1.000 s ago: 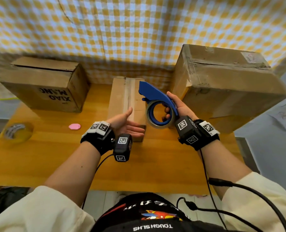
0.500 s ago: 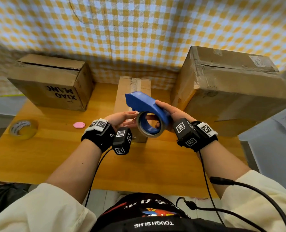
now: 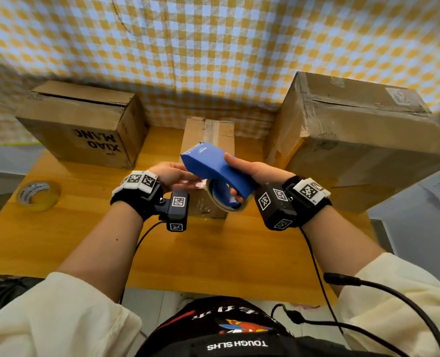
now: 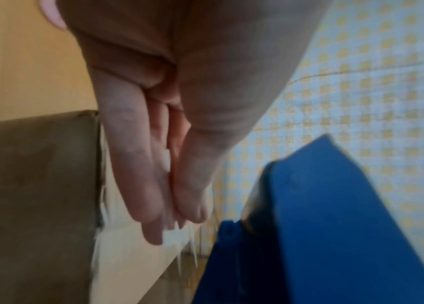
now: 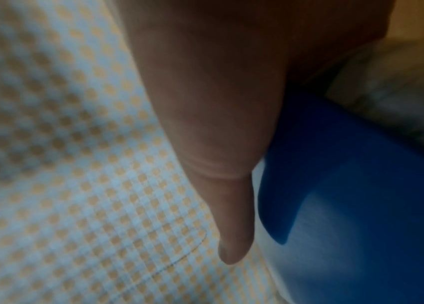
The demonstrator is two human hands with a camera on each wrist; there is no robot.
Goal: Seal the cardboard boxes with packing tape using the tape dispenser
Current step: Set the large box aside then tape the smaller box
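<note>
My right hand (image 3: pixel 247 173) grips the blue tape dispenser (image 3: pixel 213 166) in the air above the table, thumb on top and fingers through its tape roll (image 3: pixel 222 202). The same dispenser (image 5: pixel 361 185) fills the right wrist view beside my thumb. My left hand (image 3: pixel 177 173) reaches under the dispenser's front. In the left wrist view its thumb and fingertips (image 4: pixel 179 214) press together on a glossy clear tape end (image 4: pixel 179 236), next to the dispenser (image 4: pixel 322 226). A narrow cardboard box (image 3: pixel 208 135) with a tape strip along its top lies right behind the hands.
A box printed XIAO MANG (image 3: pixel 85 130) stands back left and a large taped box (image 3: pixel 355 140) back right. A spare roll of tape (image 3: pixel 37 195) lies on the wooden table (image 3: pixel 213 253) at the left. A checked cloth hangs behind. Cables run from both wrists.
The right hand has turned the dispenser so that its flat blue top faces up. The left hand has moved from the narrow box to the dispenser's front and pinched there.
</note>
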